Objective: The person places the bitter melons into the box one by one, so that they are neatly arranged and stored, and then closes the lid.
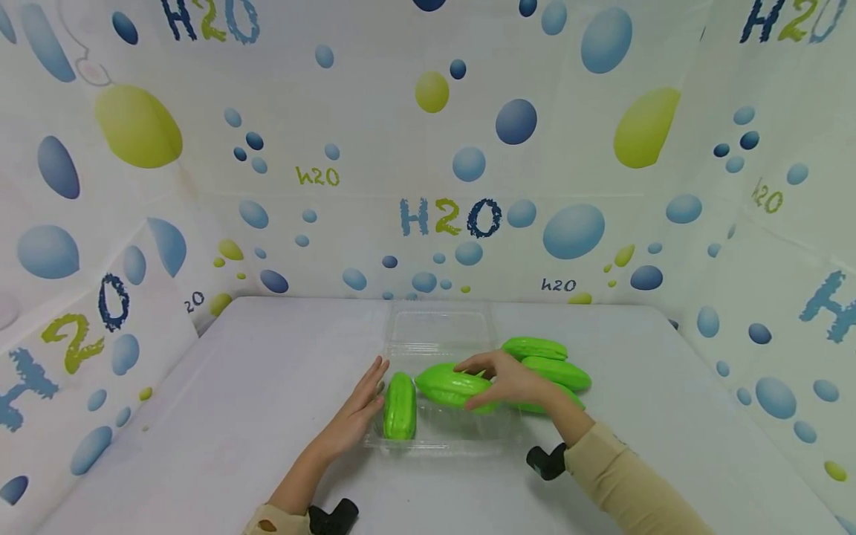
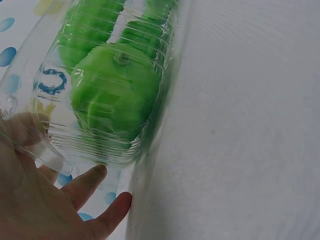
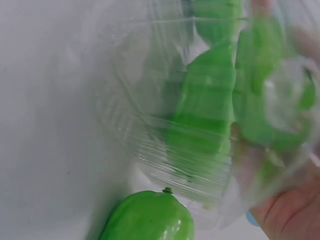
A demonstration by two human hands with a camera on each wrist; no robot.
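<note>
Thumb and fingers of the right hand [image 1: 504, 377] are curled part-way, their grip around the right end of a glossy bright-green ridged oblong fruit [image 1: 444, 385]. This held fruit lies crosswise over the clear plastic hinged container [image 1: 461, 447] near the middle of the worktop [image 1: 200, 416]; whether it touches the container's floor cannot be told. The left hand [image 1: 357, 412] holds nothing, its fingers extended along the container's left wall, beside a matching green fruit [image 1: 400, 407] that lies front to back inside. The transparent ribbed lid [image 1: 438, 331] is folded back to the worktop's far edge. Three more green fruits [image 1: 556, 373] are grouped just right of the container.

Setting the held fruit well probably calls for a quarter turn, so it lies parallel to its neighbour, then a low release close against it. The left palm should brace the thin wall lightly; hard pressure could buckle it.
</note>
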